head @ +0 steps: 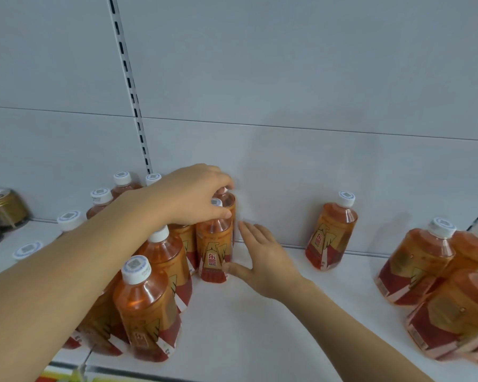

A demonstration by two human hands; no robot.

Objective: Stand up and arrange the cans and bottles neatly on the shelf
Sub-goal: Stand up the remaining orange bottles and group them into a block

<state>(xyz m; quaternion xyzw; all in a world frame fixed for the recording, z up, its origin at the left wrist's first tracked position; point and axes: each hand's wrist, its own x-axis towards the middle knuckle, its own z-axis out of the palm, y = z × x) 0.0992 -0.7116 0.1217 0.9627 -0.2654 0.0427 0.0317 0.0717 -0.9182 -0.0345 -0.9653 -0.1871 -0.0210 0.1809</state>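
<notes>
Hands: left (196,194) pinches a clear amber plastic bottle's (214,244) white cap; right (262,260) spread flat beside it.

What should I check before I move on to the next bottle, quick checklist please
1. Front bottle upright: ok.
2. Left hand grips the bottle tops: ok.
3. Right hand open, steadying the front bottle's side: ok.
4. Back bottle upright: cannot tell, left hand covers it.
5. Lone bottle in line with the rows: not ok, it stands apart by the back wall.
6. Right cluster tidy: not ok, bunched unevenly.
</notes>
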